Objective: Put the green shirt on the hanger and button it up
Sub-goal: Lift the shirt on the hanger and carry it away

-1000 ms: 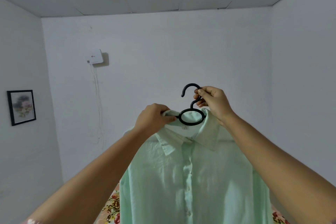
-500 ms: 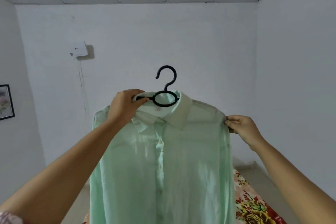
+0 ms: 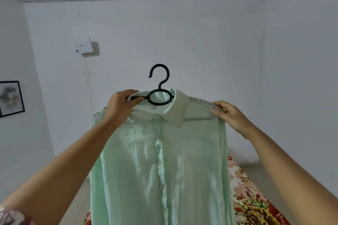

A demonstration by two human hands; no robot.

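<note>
The pale green shirt [image 3: 161, 170] hangs in the air in front of me on a black plastic hanger [image 3: 159, 86], whose hook and ring stick out above the collar. Its front placket runs down the middle with several buttons visible. My left hand [image 3: 120, 106] is closed on the hanger's left arm together with the collar, holding everything up. My right hand [image 3: 228, 113] pinches the shirt's right shoulder seam over the hanger's end.
A bed with a floral cover [image 3: 252, 199] lies below and to the right. White walls surround me, with a white box [image 3: 83, 45] and its cables on the far wall, and a framed picture [image 3: 11, 97] on the left wall.
My right hand left the hanger's hook and went to the shirt's right shoulder. The shirt has spread out on the hanger, and my left hand keeps its hold.
</note>
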